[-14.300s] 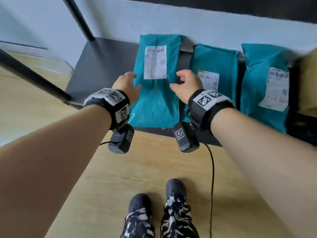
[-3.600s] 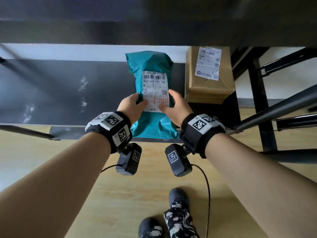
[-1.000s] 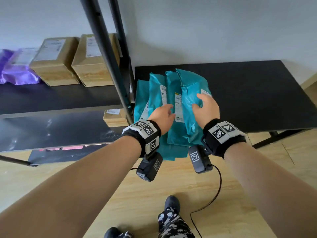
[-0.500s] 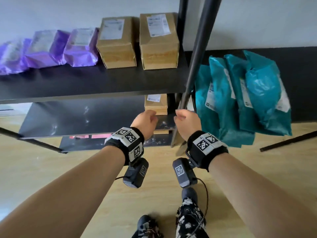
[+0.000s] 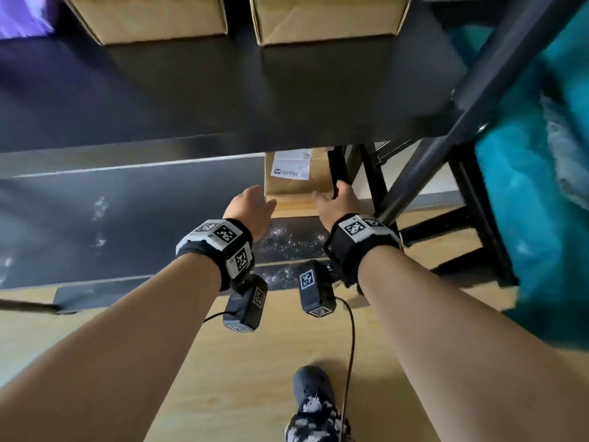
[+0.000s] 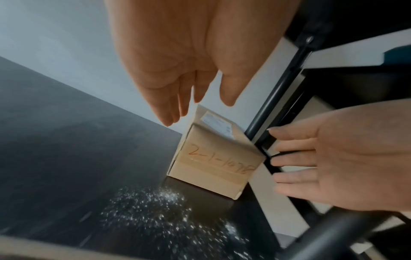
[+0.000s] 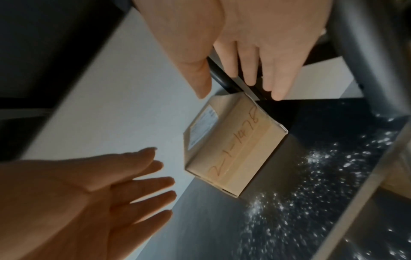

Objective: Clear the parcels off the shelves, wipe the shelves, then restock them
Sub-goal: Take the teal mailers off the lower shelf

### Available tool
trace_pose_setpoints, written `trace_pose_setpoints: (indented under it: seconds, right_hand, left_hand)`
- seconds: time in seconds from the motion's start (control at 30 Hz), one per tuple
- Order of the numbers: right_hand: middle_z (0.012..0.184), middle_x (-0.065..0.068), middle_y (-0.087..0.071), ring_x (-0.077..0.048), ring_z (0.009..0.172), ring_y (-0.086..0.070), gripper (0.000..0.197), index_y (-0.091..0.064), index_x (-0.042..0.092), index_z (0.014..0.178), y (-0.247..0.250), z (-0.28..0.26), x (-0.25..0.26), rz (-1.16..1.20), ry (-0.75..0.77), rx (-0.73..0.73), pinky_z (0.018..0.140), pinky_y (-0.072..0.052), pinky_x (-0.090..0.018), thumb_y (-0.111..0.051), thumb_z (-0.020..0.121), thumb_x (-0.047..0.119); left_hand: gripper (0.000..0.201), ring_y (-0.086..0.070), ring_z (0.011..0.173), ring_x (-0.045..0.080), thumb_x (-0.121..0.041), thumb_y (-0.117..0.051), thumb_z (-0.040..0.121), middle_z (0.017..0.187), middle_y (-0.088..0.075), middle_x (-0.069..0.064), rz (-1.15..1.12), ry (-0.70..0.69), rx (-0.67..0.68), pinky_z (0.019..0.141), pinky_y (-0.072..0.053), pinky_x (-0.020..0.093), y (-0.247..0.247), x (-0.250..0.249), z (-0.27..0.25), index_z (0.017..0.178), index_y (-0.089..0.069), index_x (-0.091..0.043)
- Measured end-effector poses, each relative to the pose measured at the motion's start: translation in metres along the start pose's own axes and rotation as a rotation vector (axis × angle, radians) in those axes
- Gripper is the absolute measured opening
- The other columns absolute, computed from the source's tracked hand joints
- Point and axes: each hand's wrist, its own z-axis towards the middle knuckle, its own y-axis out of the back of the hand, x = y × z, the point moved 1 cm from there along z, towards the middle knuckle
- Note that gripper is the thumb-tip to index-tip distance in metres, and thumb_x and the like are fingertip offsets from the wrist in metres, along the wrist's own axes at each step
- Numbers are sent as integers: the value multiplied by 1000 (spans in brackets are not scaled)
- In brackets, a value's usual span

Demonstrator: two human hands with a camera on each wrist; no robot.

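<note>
The box (image 5: 294,178) stands at the right end of the lower shelf (image 5: 134,224), close against the black post (image 5: 339,173), its label up and a handwritten number on the face toward us. We have both hands spread and empty, one to each side of it: the left hand (image 5: 251,207) just off its left face, the right hand (image 5: 338,202) by its right face with fingers straight, in front of the post. Neither yet touches it, as far as we can tell.

To take it well, we judge we should close both palms flat on the two side faces together and draw it straight toward us, since the post leaves our right fingers little room. A light squeeze should do; cardboard holds its shape. White specks (image 6: 155,207) lie scattered on the shelf before the box, so we lift rather than drag. Above, the upper shelf (image 5: 223,100) with two more boxes (image 5: 325,17) hangs low; we keep our wrists down coming out. Teal parcels (image 5: 538,199) sit off to the right.
</note>
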Motion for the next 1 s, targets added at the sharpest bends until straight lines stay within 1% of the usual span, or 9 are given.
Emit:
trace_pose_setpoints:
  seconds: [0.1, 0.2, 0.37, 0.5, 0.63, 0.77, 0.83, 0.9, 1.0]
  right_hand:
    - [152, -10, -30, -23, 138, -32, 64, -23, 8, 148, -20, 35, -11, 85, -24, -30, 110, -25, -28, -48, 96, 36]
    - [150, -7, -35, -22, 136, -35, 57, -28, 13, 147, -31, 51, -19, 111, -18, -78, 104, -28, -25, -43, 98, 37]
    - [140, -5, -48, -22, 127, -45, 48, -38, 13, 141, -34, 35, -18, 164, -12, -161, 90, -31, -21, -45, 98, 32]
    - [126, -5, -57, -23, 114, -54, 42, -45, 11, 133, -27, -16, -9, 202, -11, -201, 71, -30, -18, -50, 95, 29]
    - [120, -6, -58, -19, 98, -54, 41, -43, 11, 133, -10, -84, -6, 220, -50, -149, 63, -28, -15, -51, 95, 27]
    - [98, 0, -52, -18, 86, -52, 42, -43, 12, 130, 11, -159, -6, 156, -31, -107, 70, -38, -23, -54, 93, 29]
    - [99, -1, -53, -22, 89, -58, 44, -43, 12, 129, 21, -197, -8, 128, -12, -94, 80, -49, -31, -56, 92, 31]
    - [102, -4, -56, -28, 92, -63, 45, -43, 12, 128, 31, -234, -11, 137, -11, -91, 85, -52, -42, -58, 90, 31]
    - [101, -9, -58, -32, 93, -63, 42, -45, 10, 124, 51, -283, -15, 145, -9, -105, 85, -52, -42, -59, 89, 30]
  left_hand:
    - [35, -55, 107, 33, -29, -42, 99, 118, -59, 18, 74, -22, -2, 77, -38, 30, -19, 12, 43, 118, -52, -1]
    - [34, -57, 100, 32, -30, -41, 99, 110, -63, 16, 48, -59, -51, 73, -37, 29, -33, 20, 69, 115, -57, -4]
    - [26, -54, 86, 26, -23, -45, 97, 100, -64, 13, 13, -84, -116, 67, -32, 26, -29, 26, 58, 107, -61, -4]
    - [23, -59, 84, 27, -21, -48, 95, 90, -63, 8, -70, -73, -134, 68, -38, 27, -10, 33, 10, 105, -63, -7]
    - [23, -62, 86, 33, -22, -50, 93, 94, -67, 12, -94, -53, -100, 75, -50, 36, 14, 37, -58, 107, -63, -9]
    - [24, -60, 77, 25, -22, -48, 94, 92, -66, 7, -65, -58, -76, 67, -45, 30, 40, 36, -137, 109, -62, -10]
    - [24, -56, 73, 23, -23, -48, 95, 87, -64, 5, -24, -86, -71, 64, -40, 27, 52, 34, -176, 109, -62, -10]
    - [23, -57, 72, 25, -24, -49, 94, 81, -61, 5, -2, -112, -64, 63, -39, 28, 63, 30, -214, 105, -63, -9]
    - [21, -57, 69, 26, -24, -50, 94, 75, -58, 3, -5, -131, -67, 62, -44, 29, 76, 20, -269, 99, -63, -8]
